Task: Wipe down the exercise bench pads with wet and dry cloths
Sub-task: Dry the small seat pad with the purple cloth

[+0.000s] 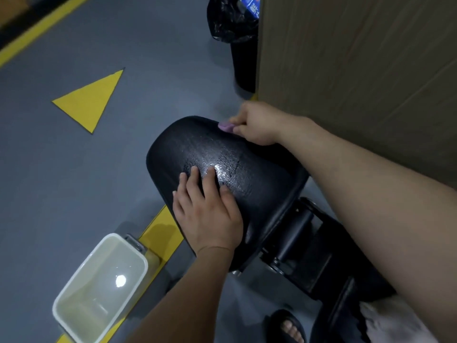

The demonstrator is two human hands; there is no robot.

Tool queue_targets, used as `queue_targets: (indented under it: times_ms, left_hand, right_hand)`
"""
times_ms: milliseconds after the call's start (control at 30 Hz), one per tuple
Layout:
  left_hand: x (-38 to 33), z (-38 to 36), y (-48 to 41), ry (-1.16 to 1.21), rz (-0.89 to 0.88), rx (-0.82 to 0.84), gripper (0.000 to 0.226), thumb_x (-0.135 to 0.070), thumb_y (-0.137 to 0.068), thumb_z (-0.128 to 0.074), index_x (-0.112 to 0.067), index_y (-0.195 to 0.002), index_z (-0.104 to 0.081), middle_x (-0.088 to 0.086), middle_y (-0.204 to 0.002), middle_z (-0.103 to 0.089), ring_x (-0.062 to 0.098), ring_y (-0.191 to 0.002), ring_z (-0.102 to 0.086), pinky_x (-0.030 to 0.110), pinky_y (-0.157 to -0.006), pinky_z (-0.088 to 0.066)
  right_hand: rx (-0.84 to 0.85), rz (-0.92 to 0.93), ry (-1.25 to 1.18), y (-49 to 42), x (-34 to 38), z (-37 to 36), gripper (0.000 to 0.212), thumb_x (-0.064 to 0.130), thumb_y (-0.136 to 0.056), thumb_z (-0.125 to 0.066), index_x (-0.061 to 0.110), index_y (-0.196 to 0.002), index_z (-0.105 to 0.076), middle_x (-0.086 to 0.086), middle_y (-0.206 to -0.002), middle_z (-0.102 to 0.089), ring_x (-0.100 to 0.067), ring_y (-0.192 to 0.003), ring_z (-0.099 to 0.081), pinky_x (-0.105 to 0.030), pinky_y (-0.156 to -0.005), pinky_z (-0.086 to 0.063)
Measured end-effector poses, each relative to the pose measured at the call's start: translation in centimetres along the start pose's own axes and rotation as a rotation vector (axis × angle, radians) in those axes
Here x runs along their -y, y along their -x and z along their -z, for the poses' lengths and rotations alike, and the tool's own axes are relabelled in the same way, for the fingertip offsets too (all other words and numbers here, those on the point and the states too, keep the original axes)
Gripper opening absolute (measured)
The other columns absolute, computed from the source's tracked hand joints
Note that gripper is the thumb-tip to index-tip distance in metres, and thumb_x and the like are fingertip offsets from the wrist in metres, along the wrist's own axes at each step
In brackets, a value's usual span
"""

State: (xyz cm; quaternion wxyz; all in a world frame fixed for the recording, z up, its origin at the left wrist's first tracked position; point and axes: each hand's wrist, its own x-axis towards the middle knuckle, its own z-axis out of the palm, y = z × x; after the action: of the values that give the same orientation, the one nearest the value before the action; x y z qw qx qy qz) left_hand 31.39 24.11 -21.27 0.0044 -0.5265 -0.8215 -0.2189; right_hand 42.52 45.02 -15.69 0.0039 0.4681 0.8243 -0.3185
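A black bench pad (247,169) fills the middle of the view, its top glistening with water. My left hand (207,214) lies flat on the pad's near left side with fingers spread. My right hand (257,125) grips a small purple cloth (226,126) at the pad's far right edge; most of the cloth is hidden inside the fist.
A white rectangular basin (74,288) holding water stands on the floor at lower left. A wood-grain panel (358,70) rises on the right. A bin with a black bag (235,28) stands behind the pad. The bench's black frame (304,253) and a sandalled foot (289,328) are below.
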Motion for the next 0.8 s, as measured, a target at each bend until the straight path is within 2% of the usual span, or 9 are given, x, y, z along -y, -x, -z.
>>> queue_targets:
  times_ms: [67, 167, 233, 267, 367, 500, 600, 733, 800]
  left_hand:
    - [0.0, 0.1, 0.1, 0.017, 0.003, -0.001, 0.047, -0.038, -0.099, -0.041, -0.022, -0.14, -0.056, 0.009, -0.153, -0.048, 0.032, -0.148, -0.033, 0.054, -0.12, -0.025]
    - [0.0, 0.2, 0.2, 0.019, 0.005, 0.0, 0.047, -0.037, -0.098, -0.041, -0.021, -0.14, -0.057, 0.01, -0.153, -0.048, 0.033, -0.147, -0.034, 0.055, -0.119, -0.025]
    - [0.0, 0.2, 0.1, 0.012, 0.004, 0.001, 0.047, -0.037, -0.098, -0.042, -0.02, -0.139, -0.056, 0.01, -0.153, -0.048, 0.033, -0.147, -0.035, 0.055, -0.118, -0.027]
    - [0.0, 0.2, 0.1, 0.009, 0.005, 0.001, 0.047, -0.037, -0.097, -0.043, -0.021, -0.139, -0.056, 0.01, -0.153, -0.048, 0.033, -0.147, -0.035, 0.055, -0.118, -0.027]
    - [0.1, 0.2, 0.1, 0.013, 0.008, 0.007, 0.047, -0.036, -0.096, -0.044, -0.022, -0.139, -0.056, 0.009, -0.153, -0.048, 0.032, -0.147, -0.035, 0.055, -0.119, -0.026]
    - [0.1, 0.1, 0.2, 0.029, 0.008, 0.008, 0.047, -0.036, -0.097, -0.043, -0.023, -0.14, -0.055, 0.009, -0.154, -0.046, 0.032, -0.148, -0.033, 0.055, -0.119, -0.025]
    - [0.1, 0.0, 0.1, 0.017, 0.007, 0.014, 0.047, -0.037, -0.097, -0.04, -0.023, -0.14, -0.054, 0.009, -0.155, -0.046, 0.032, -0.149, -0.032, 0.054, -0.12, -0.024]
    - [0.2, -0.1, 0.1, 0.016, 0.003, 0.006, 0.048, -0.038, -0.098, -0.039, -0.023, -0.14, -0.054, 0.009, -0.155, -0.046, 0.032, -0.148, -0.032, 0.054, -0.12, -0.024]
    - [0.2, -0.1, 0.1, 0.02, 0.006, 0.008, 0.049, -0.038, -0.098, -0.038, -0.023, -0.141, -0.054, 0.008, -0.155, -0.046, 0.032, -0.148, -0.032, 0.053, -0.12, -0.024]
  right_hand:
    - [-0.051, 0.03, 0.02, 2.7, -1.3, 0.2, 0.029, 0.034, -0.101, -0.062, 0.032, -0.128, -0.071, 0.031, -0.102, -0.061, 0.01, -0.105, -0.048, 0.006, -0.081, -0.027]
    - [-0.203, 0.07, 0.038, 5.8, -1.8, -0.8, 0.028, 0.028, -0.102, -0.06, 0.025, -0.127, -0.073, 0.014, -0.091, -0.046, 0.0, -0.095, -0.044, 0.004, -0.074, -0.022]
    - [-0.308, 0.133, 0.038, 7.5, -1.5, -2.4, 0.025, 0.026, -0.101, -0.062, 0.019, -0.12, -0.076, 0.001, -0.096, -0.049, -0.014, -0.089, -0.052, -0.008, -0.083, -0.034]
    - [-0.338, 0.158, 0.052, 8.4, -1.3, -3.4, 0.022, 0.024, -0.099, -0.063, 0.017, -0.115, -0.077, -0.005, -0.095, -0.053, -0.023, -0.086, -0.057, -0.021, -0.084, -0.044]
    - [-0.371, 0.262, 0.094, 11.7, -0.4, -5.5, 0.018, 0.014, -0.093, -0.06, 0.014, -0.104, -0.075, -0.01, -0.092, -0.054, -0.032, -0.081, -0.056, -0.044, -0.074, -0.052]
    - [-0.335, 0.4, 0.133, 14.2, 0.0, -6.3, 0.022, 0.015, -0.097, -0.054, 0.016, -0.109, -0.072, -0.007, -0.093, -0.052, -0.029, -0.08, -0.051, -0.044, -0.073, -0.049]
    - [-0.406, 0.284, 0.119, 11.3, -0.8, -5.0, 0.024, 0.015, -0.095, -0.057, 0.018, -0.112, -0.074, -0.011, -0.092, -0.055, -0.033, -0.081, -0.055, -0.038, -0.074, -0.049]
    - [-0.483, 0.11, 0.102, 6.3, -0.3, -3.7, 0.022, 0.018, -0.098, -0.061, 0.019, -0.113, -0.077, -0.014, -0.093, -0.056, -0.037, -0.087, -0.06, -0.026, -0.071, -0.031]
    - [-0.474, 0.113, 0.1, 5.6, 0.3, -4.0, 0.024, 0.018, -0.098, -0.057, 0.017, -0.112, -0.077, -0.016, -0.094, -0.057, -0.039, -0.089, -0.059, -0.028, -0.071, -0.036]
